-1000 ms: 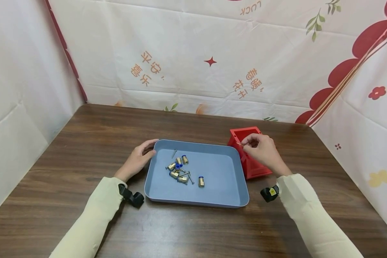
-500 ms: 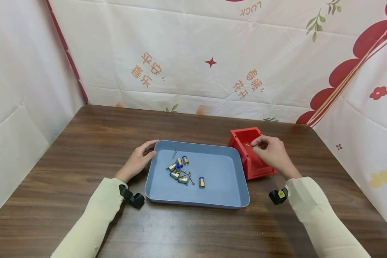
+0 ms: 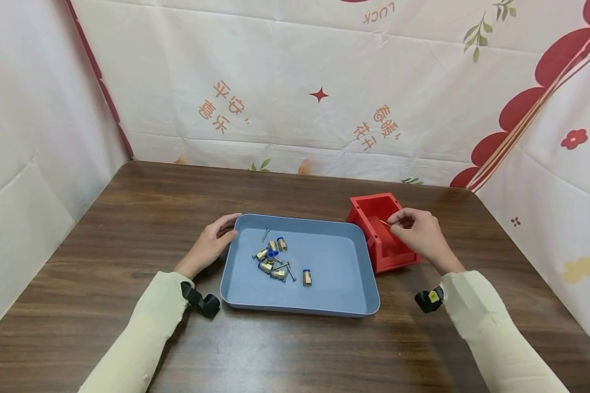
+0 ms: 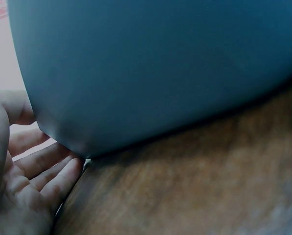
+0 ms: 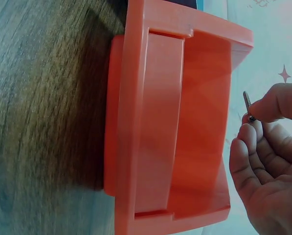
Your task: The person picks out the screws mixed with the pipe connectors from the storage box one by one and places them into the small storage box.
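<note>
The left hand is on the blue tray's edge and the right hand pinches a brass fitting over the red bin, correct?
No: the right hand pinches a screw, not a brass fitting, as the right wrist view shows. The left hand, blue tray and red bin are as you said.

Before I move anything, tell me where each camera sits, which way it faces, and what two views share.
Head: worn on the head, facing forward and down at the blue tray, red bin and table; left hand, right hand and both sleeves show.
Left wrist: worn there, facing the tray's outer wall and the table; part of the left hand shows.
Right wrist: worn there, facing the bin; the right hand shows, pinching a screw.
Shared: head and right wrist both show the bin and right hand.
</note>
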The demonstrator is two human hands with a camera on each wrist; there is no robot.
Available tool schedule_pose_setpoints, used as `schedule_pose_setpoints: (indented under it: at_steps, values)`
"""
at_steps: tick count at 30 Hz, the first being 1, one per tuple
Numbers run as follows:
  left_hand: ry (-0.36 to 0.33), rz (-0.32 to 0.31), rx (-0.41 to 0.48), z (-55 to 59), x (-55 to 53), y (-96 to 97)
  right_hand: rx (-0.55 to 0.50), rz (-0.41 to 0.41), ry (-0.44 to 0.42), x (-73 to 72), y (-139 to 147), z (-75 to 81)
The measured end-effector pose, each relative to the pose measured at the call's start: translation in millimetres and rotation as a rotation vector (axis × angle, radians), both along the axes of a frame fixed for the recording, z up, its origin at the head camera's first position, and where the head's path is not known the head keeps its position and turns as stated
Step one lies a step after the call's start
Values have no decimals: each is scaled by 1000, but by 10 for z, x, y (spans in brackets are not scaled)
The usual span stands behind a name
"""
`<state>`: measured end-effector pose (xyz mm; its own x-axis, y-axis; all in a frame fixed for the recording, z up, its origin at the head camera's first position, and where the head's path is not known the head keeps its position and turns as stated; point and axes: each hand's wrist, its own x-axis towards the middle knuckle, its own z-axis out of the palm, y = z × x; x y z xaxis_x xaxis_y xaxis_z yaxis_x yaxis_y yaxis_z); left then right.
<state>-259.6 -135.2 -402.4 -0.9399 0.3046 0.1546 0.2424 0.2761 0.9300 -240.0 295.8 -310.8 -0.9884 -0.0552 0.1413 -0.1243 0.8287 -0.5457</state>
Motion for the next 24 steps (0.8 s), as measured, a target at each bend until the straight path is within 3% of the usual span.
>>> schedule_pose_setpoints:
  at_steps: [24]
  values:
    - [7,0,8,-2,-1,3,3,49,-61,8,-14,-60]
